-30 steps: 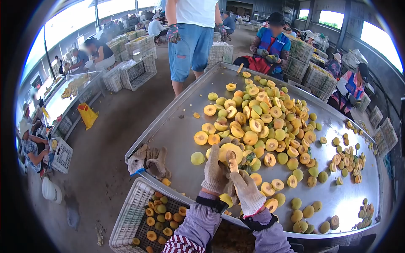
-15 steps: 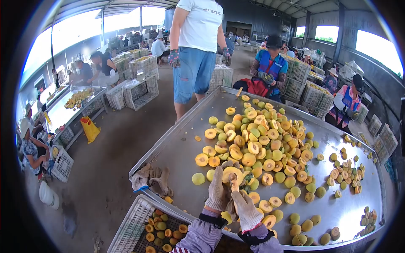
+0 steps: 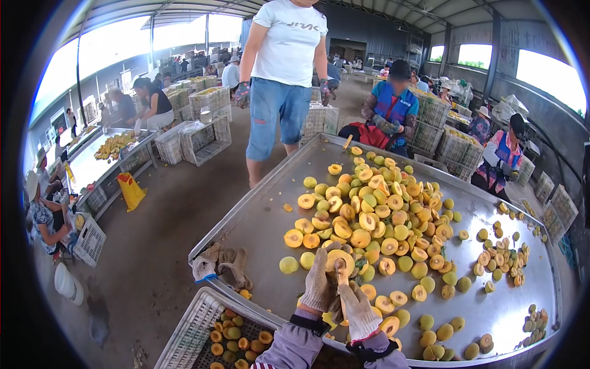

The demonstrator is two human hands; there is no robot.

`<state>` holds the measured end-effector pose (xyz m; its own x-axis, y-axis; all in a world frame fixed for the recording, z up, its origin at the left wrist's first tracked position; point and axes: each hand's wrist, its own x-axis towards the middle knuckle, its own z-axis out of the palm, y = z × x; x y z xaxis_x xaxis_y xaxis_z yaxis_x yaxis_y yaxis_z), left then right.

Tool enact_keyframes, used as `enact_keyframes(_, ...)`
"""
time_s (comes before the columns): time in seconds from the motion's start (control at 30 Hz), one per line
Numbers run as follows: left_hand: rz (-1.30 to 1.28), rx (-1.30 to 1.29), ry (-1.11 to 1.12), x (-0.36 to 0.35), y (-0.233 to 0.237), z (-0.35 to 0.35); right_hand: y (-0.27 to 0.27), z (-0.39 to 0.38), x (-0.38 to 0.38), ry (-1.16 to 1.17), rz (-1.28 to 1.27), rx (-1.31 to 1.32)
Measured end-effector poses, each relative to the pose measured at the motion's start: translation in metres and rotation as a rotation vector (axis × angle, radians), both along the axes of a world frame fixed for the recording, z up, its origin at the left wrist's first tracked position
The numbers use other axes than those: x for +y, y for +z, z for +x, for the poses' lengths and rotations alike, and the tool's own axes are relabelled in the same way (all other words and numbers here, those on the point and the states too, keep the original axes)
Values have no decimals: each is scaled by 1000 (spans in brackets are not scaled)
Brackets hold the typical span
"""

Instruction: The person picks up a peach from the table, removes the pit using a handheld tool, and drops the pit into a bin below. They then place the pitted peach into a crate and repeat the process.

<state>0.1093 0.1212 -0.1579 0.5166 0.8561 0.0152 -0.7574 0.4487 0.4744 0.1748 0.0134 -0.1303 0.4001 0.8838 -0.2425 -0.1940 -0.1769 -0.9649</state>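
Note:
Both my hands wear pale knitted gloves and meet over the near edge of a metal table [image 3: 258, 230]. My left hand [image 3: 318, 284] is closed round a halved yellow peach [image 3: 342, 258], its cut face turned up. My right hand [image 3: 360, 309] is closed on a small tool with a light wooden-looking handle [image 3: 341, 272], whose end is at the centre of the cut face. The tool's working tip is hidden. Just beyond my hands lies a large heap of halved peaches [image 3: 399, 232], cut faces and skins showing. A spare pair of gloves [image 3: 230, 264] rests at the table's left corner.
Below the table's left corner stands a plastic crate [image 3: 195, 320] holding peach halves. A person in a white shirt [image 3: 289, 46] stands beyond the table; another in a blue vest [image 3: 393, 107] sits at its far edge. Smaller peach groups [image 3: 501, 258] lie at right.
My hands keep almost the same hold on the peach and tool. The standing person has shifted slightly left, and the view has tilted a little.

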Motion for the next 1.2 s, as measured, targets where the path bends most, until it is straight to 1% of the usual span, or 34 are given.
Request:
enact_keyframes(0.07,27,54,24,1,-6,0,-6,-1,1,-37,9,57)
enact_keyframes(0.13,46,92,33,2,-7,-2,6,-4,-1,-50,40,83)
enact_keyframes(0.17,-25,-4,35,2,-7,2,8,-2,-1,-20,3,83)
enact_keyframes(0.2,43,100,43,1,-3,-3,-6,1,0,-23,33,27)
enact_keyframes(0.27,-52,-100,28,-1,5,-2,10,0,-8,14,5,-69)
enact_keyframes(0.33,-69,-78,33,-4,14,-6,17,-7,-13,43,100,-369)
enact_keyframes(0.37,-135,-68,19,-1,13,-6,25,-8,-14,81,69,-507)
enact_keyframes(0.4,-145,-64,18,-2,12,-7,22,-9,-13,82,59,-502)
enact_keyframes(0.47,-24,-93,20,-3,11,-7,14,-10,-8,70,286,-1052)
enact_keyframes(0.5,-107,-183,-31,-1,8,-4,12,-9,-5,51,347,-1118)
enact_keyframes(0.53,-107,-182,-33,-1,6,-4,11,-9,-3,50,346,-1118)
enact_keyframes(0.6,-48,-153,-67,-3,8,-6,9,-8,1,46,282,-1016)
enact_keyframes(0.63,-47,-152,-68,-3,9,-7,7,-8,4,44,283,-1016)
enact_keyframes(0.7,84,-80,-50,-3,10,-9,3,-7,9,66,222,-1085)
enact_keyframes(0.73,87,-82,-48,-1,7,-8,4,-7,9,66,225,-1086)
enact_keyframes(0.8,8,-142,-91,1,1,-7,6,-7,6,72,166,-894)
enact_keyframes(0.83,5,-141,-87,1,2,-9,3,-7,8,76,164,-892)
enact_keyframes(0.9,179,40,-37,0,10,-12,-4,-7,13,58,224,-1021)
enact_keyframes(0.93,179,40,-35,-1,9,-13,-2,-8,12,59,225,-1021)
enact_keyframes(1.0,220,78,-30,0,4,-13,5,-10,10,27,162,-822)
enact_keyframes(1.03,40,-56,-64,1,4,-11,5,-11,11,36,166,-825)
enact_keyframes(1.13,-34,-116,-41,8,-8,-11,1,-13,14,26,182,-776)
enact_keyframes(1.17,-31,-67,-18,9,-8,-13,1,-12,14,56,147,-809)
enact_keyframes(1.2,-23,-71,-13,11,-8,-14,1,-11,17,84,115,-846)
